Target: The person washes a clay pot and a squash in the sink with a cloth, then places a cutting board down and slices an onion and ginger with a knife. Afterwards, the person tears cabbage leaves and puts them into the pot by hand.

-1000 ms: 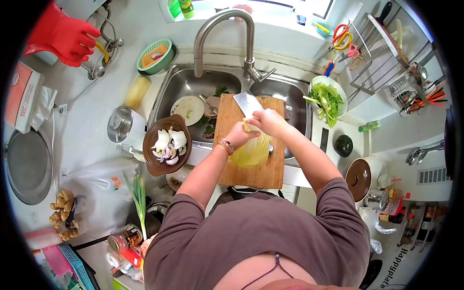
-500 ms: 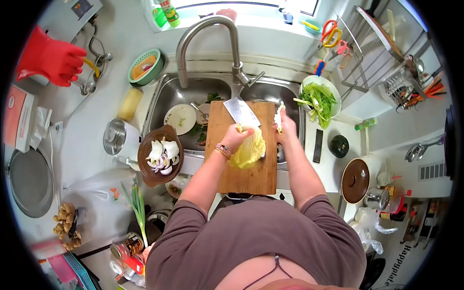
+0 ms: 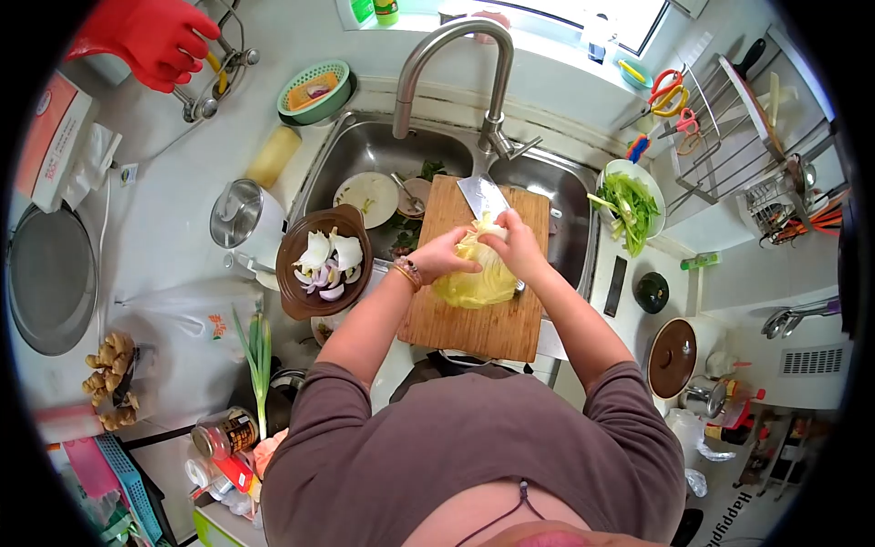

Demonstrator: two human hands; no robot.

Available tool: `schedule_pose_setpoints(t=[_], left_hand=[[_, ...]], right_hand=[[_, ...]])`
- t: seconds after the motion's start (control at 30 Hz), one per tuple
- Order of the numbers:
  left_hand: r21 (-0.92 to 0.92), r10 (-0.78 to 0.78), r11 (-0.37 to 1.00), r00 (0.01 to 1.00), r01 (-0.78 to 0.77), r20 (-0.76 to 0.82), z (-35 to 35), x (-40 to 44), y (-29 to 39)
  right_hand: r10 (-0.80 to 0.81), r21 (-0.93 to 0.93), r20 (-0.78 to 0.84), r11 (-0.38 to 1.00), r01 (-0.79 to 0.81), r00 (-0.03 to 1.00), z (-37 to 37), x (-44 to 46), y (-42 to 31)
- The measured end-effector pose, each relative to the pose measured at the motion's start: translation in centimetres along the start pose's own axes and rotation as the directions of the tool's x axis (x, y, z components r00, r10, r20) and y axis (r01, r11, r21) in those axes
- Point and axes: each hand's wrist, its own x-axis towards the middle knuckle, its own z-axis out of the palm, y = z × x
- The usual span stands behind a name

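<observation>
A pale yellow napa cabbage [image 3: 476,283] lies over the wooden cutting board [image 3: 510,330], which rests across the sink. My left hand [image 3: 443,256] grips its left side, thumb and fingers curved around the leaves. From the upper right, my right hand [image 3: 517,246] holds the cabbage's top end, fingers bent in. Whether a separate piece is between those fingers is hidden. Behind the hands a cleaver [image 3: 482,195] lies flat on the board's far part, its handle covered by the cabbage and hands.
A brown bowl [image 3: 291,288] of garlic and onion pieces stands left of the board. The double sink [image 3: 365,137] holds a white plate [image 3: 366,200] under the faucet [image 3: 499,87]. At right are a bowl of cut greens [image 3: 629,205], a dark green squash [image 3: 652,293] and a brown lid [image 3: 672,357].
My right hand, earlier out over the right basin with a whitish piece, has come in left to the cabbage. My left hand stays on the cabbage. The view has shifted.
</observation>
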Motion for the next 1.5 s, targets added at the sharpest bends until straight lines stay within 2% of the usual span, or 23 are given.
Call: schedule_pose_setpoints(t=[0.03,0.13,0.17,0.27,0.33,0.4,0.47,0.57,0.6,0.67,0.7,0.73,0.8,0.9,0.93,1.0,1.07,1.1,1.13,1.23,1.37,1.43,1.5], left_hand=[[-0.076,-0.038,0.996,0.999,0.038,0.001,0.2,-0.1,-0.7],[0.011,-0.014,1.0,0.998,0.014,-0.064,1.3,0.2,-1.9],[0.016,-0.001,1.0,0.995,0.002,-0.099,1.5,0.5,-2.0],[0.114,0.02,0.993,0.993,-0.007,-0.118,1.7,1.6,-2.1],[0.075,0.085,0.994,0.989,-0.077,-0.117,2.5,1.5,-1.1],[-0.056,0.065,0.996,0.993,-0.07,-0.094,2.3,2.5,-1.6],[-0.276,0.119,0.949,0.983,-0.154,-0.138,3.1,3.4,-3.1],[-0.475,0.145,0.852,0.971,-0.22,-0.189,4.6,5.2,-4.1],[-0.521,0.145,0.821,0.968,-0.233,-0.205,4.9,5.6,-4.3],[-0.445,0.095,0.876,0.972,-0.184,-0.215,4.7,5.9,-4.6],[-0.387,0.053,0.912,0.974,-0.138,-0.221,4.3,5.5,-4.5],[-0.329,0.017,0.94,0.972,-0.095,-0.233,3.7,5.1,-4.1],[-0.218,-0.025,0.976,0.989,-0.007,-0.144,2.5,4.1,-3.1],[-0.023,-0.039,0.999,0.999,0.039,-0.01,1.6,3.7,-2.3],[0.019,-0.024,1.0,1.0,0.024,-0.011,1.9,3.6,-1.6],[0.104,0.008,0.995,1.0,-0.006,-0.018,2.3,3.5,-0.6],[-0.021,0.013,1.0,0.994,-0.016,-0.112,1.8,4.6,-1.4],[-0.132,-0.006,0.991,0.989,-0.013,-0.147,1.8,4.8,-1.5],[-0.245,-0.032,0.969,0.983,-0.013,-0.178,1.7,5.0,-1.9],[-0.361,0.014,0.923,0.949,-0.134,-0.316,2.1,5.3,-3.1],[-0.381,-0.012,0.907,0.895,-0.178,-0.446,2.2,5.3,-4.2],[0.047,0.229,0.97,0.819,-0.241,-0.526,2.3,5.8,-4.9],[0.573,0.464,0.812,0.723,-0.114,-0.512,2.4,5.6,-5.2]], right_hand=[[-0.07,-0.031,0.003,0.997,0.07,0.998,0.0,0.0,-0.1],[-0.271,-0.108,0.023,0.956,0.272,0.962,0.5,-0.3,-0.7],[-0.297,-0.264,0.104,0.912,0.314,0.949,-0.1,-0.4,-1.0],[-0.003,-0.36,0.306,0.925,0.119,0.952,-1.7,0.2,-2.2],[-0.029,-0.043,0.207,0.998,0.039,0.978,-2.0,0.0,-1.7],[0.003,0.316,0.136,0.948,-0.047,0.991,-1.1,0.5,1.3],[0.167,0.773,0.058,0.617,-0.15,0.984,0.6,1.0,3.7],[0.446,0.997,0.076,-0.052,-0.059,0.892,3.0,1.0,7.2],[0.473,0.985,0.175,-0.082,-0.155,0.864,3.2,1.4,11.6],[0.669,0.989,-0.045,-0.077,0.129,0.742,3.7,2.1,13.9],[0.672,0.989,-0.014,-0.101,0.11,0.741,0.8,0.2,8.4],[0.509,0.993,-0.112,0.024,0.117,0.853,0.6,1.0,13.7],[0.472,0.957,-0.173,0.288,0.034,0.865,-3.5,-0.1,9.4],[0.107,0.739,-0.005,0.67,-0.068,0.994,-6.4,-0.7,4.8],[0.042,0.534,0.101,0.841,-0.09,0.994,-6.8,-0.7,3.3],[-0.061,0.415,0.313,0.906,-0.079,0.948,-6.5,-0.8,0.7],[-0.083,0.397,0.348,0.915,-0.067,0.934,-4.6,-0.1,1.6],[-0.168,0.083,0.154,0.984,0.157,0.974,-2.7,0.4,3.2],[-0.308,-0.276,-0.006,0.915,0.295,0.951,-1.4,0.4,3.9],[-0.227,-0.036,-0.184,0.974,0.224,0.957,0.5,0.3,4.2],[-0.061,0.242,0.034,0.969,0.051,0.998,1.3,-0.4,3.5],[-0.026,0.274,-0.084,0.961,0.048,0.996,2.0,-0.3,3.6],[-0.058,0.282,-0.107,0.955,0.086,0.993,2.3,-0.2,3.8]])
